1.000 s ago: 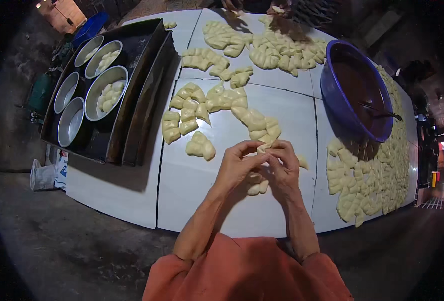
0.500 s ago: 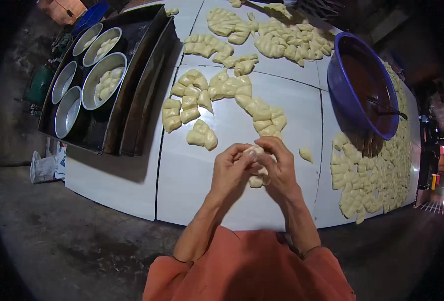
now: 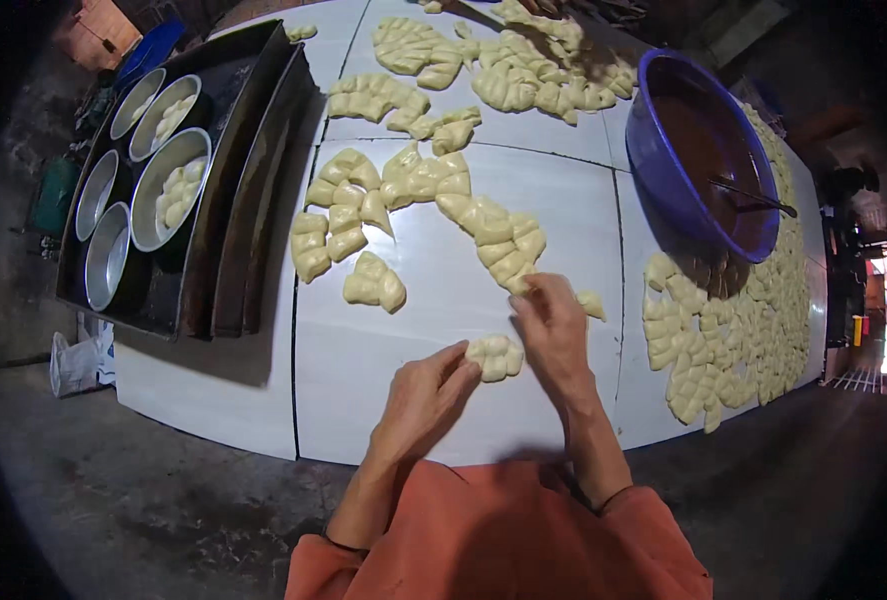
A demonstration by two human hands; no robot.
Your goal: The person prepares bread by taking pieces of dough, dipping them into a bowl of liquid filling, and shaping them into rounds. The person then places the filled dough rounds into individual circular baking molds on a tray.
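Note:
My left hand (image 3: 425, 392) is open, its fingertips touching the side of a small lumpy piece of pale dough (image 3: 493, 357). My right hand (image 3: 551, 325) is also open, thumb and index apart, with its fingertips at the lower end of a long cluster of cut dough lumps (image 3: 493, 235). A loose scrap of dough (image 3: 591, 303) sits just right of it. More clusters of cut dough (image 3: 423, 175) lie farther up the white tiled table (image 3: 358, 390), and a smaller one (image 3: 373, 283) is to the left.
Stacked dark metal trays (image 3: 193, 300) on the left carry several round tins (image 3: 109, 262), some with dough balls. At right, a blue basin (image 3: 661, 165) with brown liquid and a handled utensil (image 3: 758, 198) stands beside a large spread of dough pieces (image 3: 723, 345). More dough (image 3: 518, 75) covers the far side.
My hands were together around the dough piece and have separated. The piece now rests on the table. My right hand has moved up and forward to the longer cluster; the view has shifted slightly.

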